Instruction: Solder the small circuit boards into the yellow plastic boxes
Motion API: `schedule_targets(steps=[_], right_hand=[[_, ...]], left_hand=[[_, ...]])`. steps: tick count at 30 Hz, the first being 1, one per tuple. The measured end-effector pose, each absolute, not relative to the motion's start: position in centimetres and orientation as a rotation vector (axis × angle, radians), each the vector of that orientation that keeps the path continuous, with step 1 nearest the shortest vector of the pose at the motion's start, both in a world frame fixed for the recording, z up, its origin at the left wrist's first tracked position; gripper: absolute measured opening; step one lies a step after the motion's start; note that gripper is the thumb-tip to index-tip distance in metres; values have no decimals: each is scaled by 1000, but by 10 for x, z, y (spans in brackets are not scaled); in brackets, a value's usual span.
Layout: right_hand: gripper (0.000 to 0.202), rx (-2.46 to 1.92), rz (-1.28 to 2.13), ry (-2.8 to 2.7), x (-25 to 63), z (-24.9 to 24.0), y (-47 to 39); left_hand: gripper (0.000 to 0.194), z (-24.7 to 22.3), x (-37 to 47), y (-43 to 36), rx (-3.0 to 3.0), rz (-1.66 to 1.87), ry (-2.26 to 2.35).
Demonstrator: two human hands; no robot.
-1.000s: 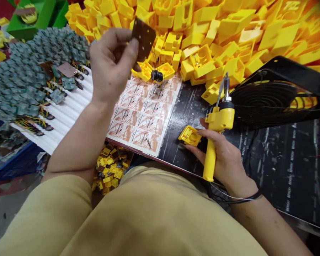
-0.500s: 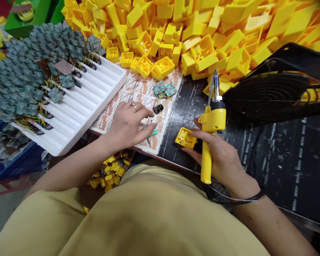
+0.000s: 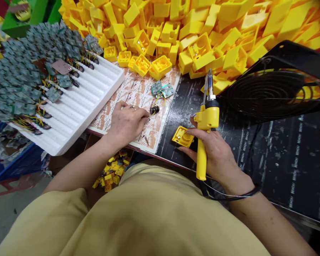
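Observation:
My left hand [image 3: 128,122] is low over the patterned paper sheet [image 3: 161,119], thumb and fingers pinched together; whatever they hold is hidden. Just beyond the fingertips are small black round parts [image 3: 154,110], joined by yellow wires to green circuit boards [image 3: 162,89]. My right hand [image 3: 220,153] grips a yellow soldering gun [image 3: 208,117], its metal tip pointing away from me. Between the thumb and fingers of that same hand is a small open yellow plastic case [image 3: 181,136], close above the black bench top.
A white ribbed foam tray [image 3: 88,99] bears many wired circuit boards [image 3: 24,67] on the left. Yellow cases [image 3: 162,32] are heaped along the back. A black fan [image 3: 272,89] stands at right. Below left are a blue crate [image 3: 5,170] and more yellow parts [image 3: 113,170].
My left hand's fingers have closed from spread to a pinch, and the green piece under its thumb no longer shows. The right hand keeps the soldering gun and case, almost unmoved.

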State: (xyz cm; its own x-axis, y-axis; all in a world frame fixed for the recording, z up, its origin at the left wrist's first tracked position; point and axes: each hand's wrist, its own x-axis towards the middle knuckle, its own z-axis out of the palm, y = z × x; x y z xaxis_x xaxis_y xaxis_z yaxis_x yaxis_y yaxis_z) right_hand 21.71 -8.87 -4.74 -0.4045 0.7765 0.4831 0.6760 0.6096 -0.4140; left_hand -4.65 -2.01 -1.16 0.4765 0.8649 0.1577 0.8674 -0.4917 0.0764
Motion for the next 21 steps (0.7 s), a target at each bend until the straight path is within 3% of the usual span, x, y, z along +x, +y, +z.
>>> schedule_targets(steps=[10, 18, 21], right_hand=[[47, -1191, 144, -2162, 204, -43, -90], [30, -1132, -39, -2001, 222, -8, -104], [30, -1182, 73, -2022, 243, 0, -124]], left_hand=[[23, -20, -46, -24, -3060, -538, -1199], [24, -14, -20, -21, -3101, -228, -1134], [24, -9, -19, -19, -3087, -167, -1192]])
